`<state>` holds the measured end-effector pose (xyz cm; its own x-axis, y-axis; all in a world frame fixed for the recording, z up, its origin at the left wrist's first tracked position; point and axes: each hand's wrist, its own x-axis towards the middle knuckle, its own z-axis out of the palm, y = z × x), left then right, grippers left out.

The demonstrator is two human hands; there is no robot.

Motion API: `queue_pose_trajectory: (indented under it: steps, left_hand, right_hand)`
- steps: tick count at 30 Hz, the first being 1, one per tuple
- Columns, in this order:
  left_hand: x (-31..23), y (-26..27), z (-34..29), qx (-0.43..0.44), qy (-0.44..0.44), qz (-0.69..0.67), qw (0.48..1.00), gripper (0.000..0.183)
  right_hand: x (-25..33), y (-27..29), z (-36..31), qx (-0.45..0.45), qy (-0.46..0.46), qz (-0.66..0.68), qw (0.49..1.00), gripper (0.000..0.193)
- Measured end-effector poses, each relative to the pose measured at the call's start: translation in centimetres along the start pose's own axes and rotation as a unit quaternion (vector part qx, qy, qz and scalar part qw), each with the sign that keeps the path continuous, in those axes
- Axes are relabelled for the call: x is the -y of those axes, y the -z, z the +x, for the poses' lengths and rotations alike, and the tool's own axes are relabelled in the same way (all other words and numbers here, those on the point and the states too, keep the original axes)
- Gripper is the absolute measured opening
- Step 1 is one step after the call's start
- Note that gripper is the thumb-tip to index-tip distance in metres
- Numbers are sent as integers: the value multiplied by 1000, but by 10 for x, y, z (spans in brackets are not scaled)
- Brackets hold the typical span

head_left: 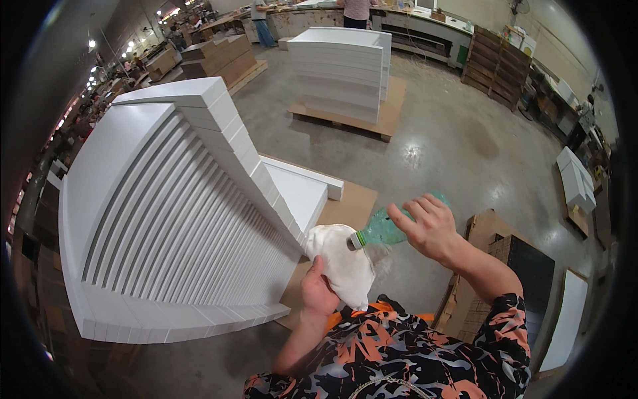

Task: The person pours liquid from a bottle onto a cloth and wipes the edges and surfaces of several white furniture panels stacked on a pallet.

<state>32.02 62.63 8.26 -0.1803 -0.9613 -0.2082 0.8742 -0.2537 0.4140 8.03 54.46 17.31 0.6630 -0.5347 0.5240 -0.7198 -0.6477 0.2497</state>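
My left hand (318, 291) is closed on a white cloth (340, 266), which is bunched and hangs over the fingers. In my right hand (430, 227) is a translucent green plastic bottle (384, 228), tipped so that its neck end points left and down. That end touches the cloth or lies just over it; I cannot tell whether liquid comes out. Left of the cloth stands a stack of white curved panels (179, 213), their edges forming rows of slats. More white pieces (292, 189) lie behind it on a brown board (349, 201).
Another stack of white panels (339, 70) stands on a pallet (385, 123) farther off. Cardboard (484, 229) and a dark-topped box (525, 272) are near my right elbow. White boards (575, 179) lie at the far right. A person (354, 12) is by the back bench.
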Motion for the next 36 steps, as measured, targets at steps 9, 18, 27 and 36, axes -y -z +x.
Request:
queue_pose_trajectory:
  steps: [9,18,27,36]
  left_hand:
    - [2,-2,4,13,-15,1,1000,56]
    - [2,0,5,6,1,-16,1000,54]
    - [-35,-12,-6,-49,-180,-26,982,55]
    - [-191,-45,103,-124,-510,441,728,47]
  right_hand:
    - [5,12,17,-26,64,-34,997,38]
    - [5,9,31,-66,80,-76,992,35]
    - [50,-52,-46,107,-304,295,899,47]
    - [80,-65,-122,103,-514,386,759,48]
